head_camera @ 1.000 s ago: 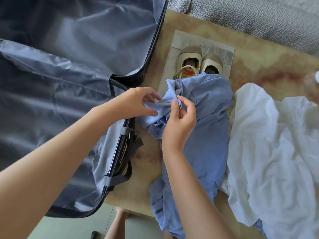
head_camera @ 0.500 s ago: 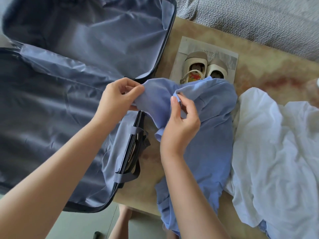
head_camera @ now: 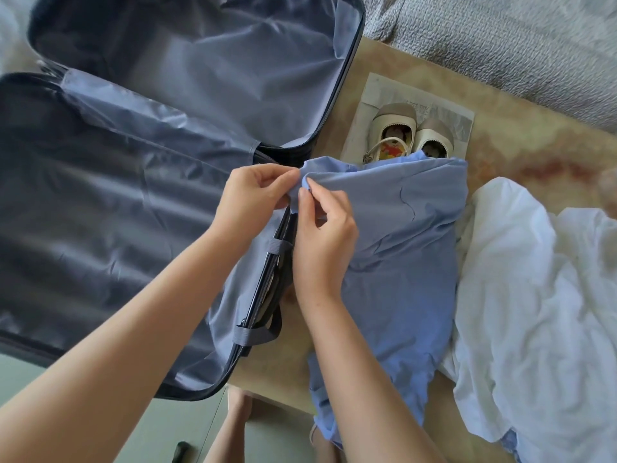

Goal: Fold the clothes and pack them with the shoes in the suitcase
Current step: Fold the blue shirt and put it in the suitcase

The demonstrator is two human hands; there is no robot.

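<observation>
A light blue garment point(head_camera: 400, 255) lies lengthwise on the beige table point(head_camera: 534, 155), its lower end hanging over the near edge. My left hand point(head_camera: 250, 198) and my right hand point(head_camera: 322, 235) both pinch its upper left corner, close together, by the suitcase rim. The dark suitcase point(head_camera: 150, 182) lies open on the left, with nothing inside its grey lining. A pair of cream shoes point(head_camera: 407, 132) sits on a sheet of paper behind the garment, their heels partly covered by the blue cloth. A crumpled white garment point(head_camera: 541, 295) lies to the right.
A grey textured sofa or blanket point(head_camera: 500, 38) runs along the far side of the table. The paper sheet point(head_camera: 377, 95) under the shoes lies next to the suitcase lid. Below the table edge I see pale floor and a bare leg point(head_camera: 233, 426).
The blue garment's upper part has been spread out flatter and wider. My right hand has moved left to join the left hand at the cloth's corner.
</observation>
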